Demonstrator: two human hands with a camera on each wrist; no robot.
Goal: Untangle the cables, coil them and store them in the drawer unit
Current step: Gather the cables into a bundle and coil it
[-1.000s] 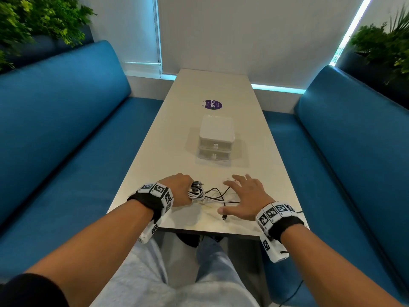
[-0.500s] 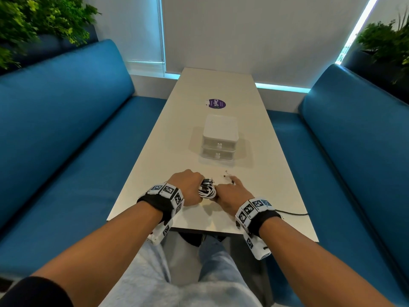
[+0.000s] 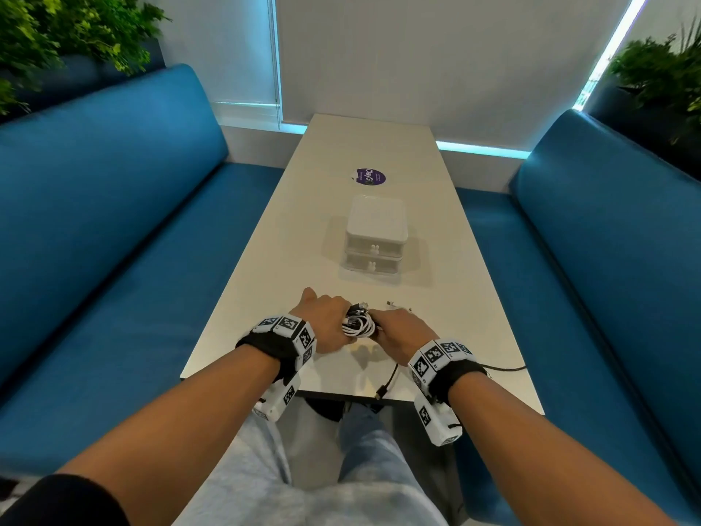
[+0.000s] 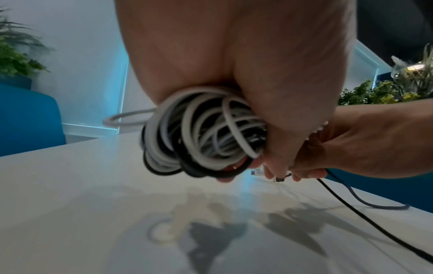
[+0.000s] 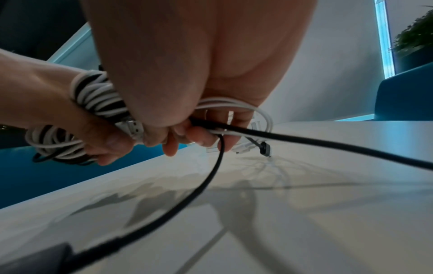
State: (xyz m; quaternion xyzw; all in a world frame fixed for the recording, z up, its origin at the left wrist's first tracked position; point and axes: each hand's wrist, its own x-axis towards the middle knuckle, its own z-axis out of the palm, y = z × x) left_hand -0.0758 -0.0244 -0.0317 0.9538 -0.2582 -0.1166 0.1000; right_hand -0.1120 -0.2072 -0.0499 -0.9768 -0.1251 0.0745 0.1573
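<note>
Both hands grip the cable bundle (image 3: 357, 325) above the tabletop (image 3: 379, 146), left hand (image 3: 326, 323) and right hand (image 3: 401, 331) touching; beyond, drawer unit (image 3: 375, 233) shut, purple sticker (image 3: 371, 176) behind, loose black cable (image 5: 328, 146) trailing right.

You get bright, even light, with cyan glow strips (image 3: 481, 149) along the far wall. Soft shadows fall on the table (image 3: 265, 298) beneath your hands; both wrist views smear with blur and bend at the edges.

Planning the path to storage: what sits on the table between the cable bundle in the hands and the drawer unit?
Head view: only bare table between the cable bundle and the drawer unit, apart from a small white plug end beside the right hand.
</note>
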